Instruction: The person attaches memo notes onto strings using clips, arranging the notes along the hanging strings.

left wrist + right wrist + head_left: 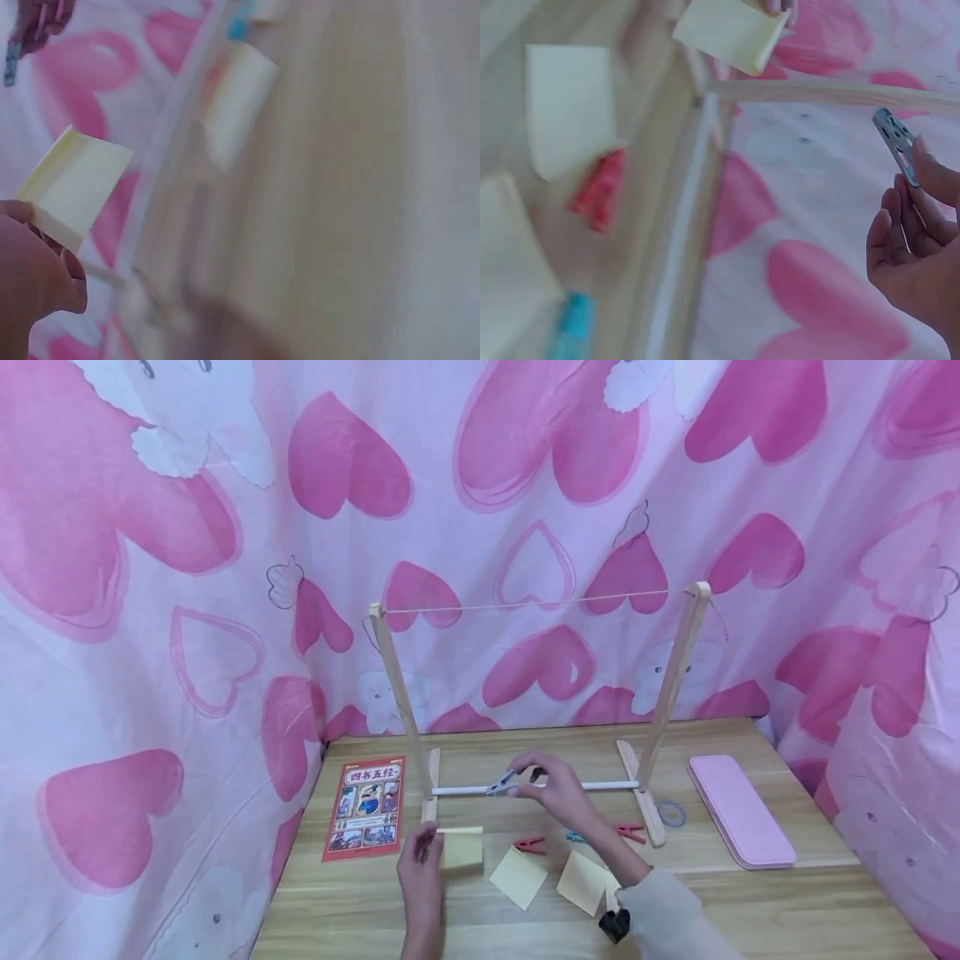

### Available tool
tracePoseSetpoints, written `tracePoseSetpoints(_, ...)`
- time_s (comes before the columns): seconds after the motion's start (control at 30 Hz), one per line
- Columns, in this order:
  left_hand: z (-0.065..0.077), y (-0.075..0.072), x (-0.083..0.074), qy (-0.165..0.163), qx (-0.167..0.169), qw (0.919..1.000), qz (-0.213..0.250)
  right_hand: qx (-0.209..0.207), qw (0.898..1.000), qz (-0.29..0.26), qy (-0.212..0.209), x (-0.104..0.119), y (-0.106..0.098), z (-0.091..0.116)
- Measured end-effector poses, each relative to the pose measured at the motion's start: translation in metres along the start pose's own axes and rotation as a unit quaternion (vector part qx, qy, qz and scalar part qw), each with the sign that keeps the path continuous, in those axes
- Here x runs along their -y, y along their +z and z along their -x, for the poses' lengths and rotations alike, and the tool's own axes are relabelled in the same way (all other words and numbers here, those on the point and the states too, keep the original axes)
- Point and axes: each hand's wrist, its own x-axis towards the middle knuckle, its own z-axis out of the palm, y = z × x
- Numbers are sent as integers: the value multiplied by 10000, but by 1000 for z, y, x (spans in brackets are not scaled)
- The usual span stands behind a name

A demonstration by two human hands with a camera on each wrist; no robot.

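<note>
Head view: left hand (420,864) pinches one yellow note (462,850), right hand (558,786) one clip (501,783); I count two red pegs (530,842) below right fingers. Left wrist view: note, one edge folded. Right wrist view: clip silvery, holed, at fingertips.

1. The clip (895,146) is showing smooth, grey metal with a dull shine.
2. The notes (86,184) are looking like matt, smooth paper.
3. The worktop (345,914) is displaying wood grain under a smooth, faintly shiny finish.
4. The frame (671,685) is showing pale, grained, matt wood.
5. The rod (461,791) is appearing white and smooth, its material staying unclear.
6. The pegs (530,846) are looking like plastic.
7. The curtain (438,543) is hanging as soft, creased cloth.
8. The case (738,810) is presenting a smooth surface.
9. The sleeve (667,914) is looking like matt cloth.
</note>
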Motion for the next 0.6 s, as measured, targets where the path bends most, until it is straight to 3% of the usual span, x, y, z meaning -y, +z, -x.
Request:
tracePoseSetpoints(0.1,-5,14,-35,3,-7,9977,681,85,9994,306,119,21,-19,-8)
tracePoseSetpoints(0.2,-14,28,-70,197,25,9930,1163,155,9989,406,-175,44,-39,-21)
tracePoseSetpoints(0.37,-32,48,-134,733,239,9849,1550,262,9955,157,-895,89,-71,-42)
tracePoseSetpoints(0.5,-46,60,-176,1110,350,9760,1842,438,9938,240,-996,121,-90,-59)
tracePoseSetpoints(0.6,-54,67,-198,1412,420,9696,1954,496,9933,391,-965,141,-99,-72)
